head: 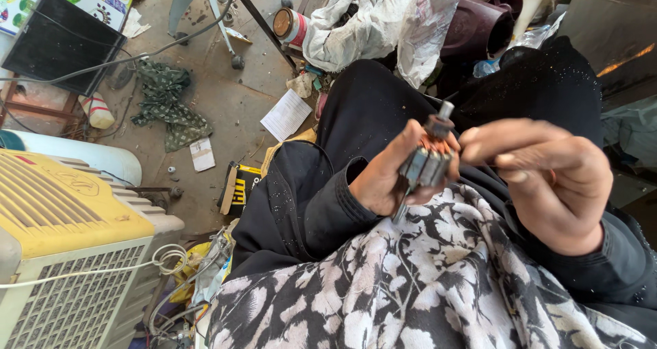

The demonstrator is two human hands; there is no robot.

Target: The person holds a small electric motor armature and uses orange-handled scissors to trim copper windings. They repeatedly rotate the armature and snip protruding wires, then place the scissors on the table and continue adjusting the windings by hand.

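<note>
Left hand (387, 178) grips a motor armature (428, 163); right hand (547, 178), fingers curled, touches its edge.

Dusty concrete floor (226, 96), yellow air cooler (61, 233), chair base (205, 7), daylight.

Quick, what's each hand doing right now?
Left hand: closed around a small motor armature.
Right hand: fingers curled, touching the armature's top end.

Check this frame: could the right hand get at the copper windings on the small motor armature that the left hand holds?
Probably yes. The right hand has its fingertips right beside the armature, nothing lies between them, and the left hand grips the armature from the other side, leaving the copper windings exposed.
</note>
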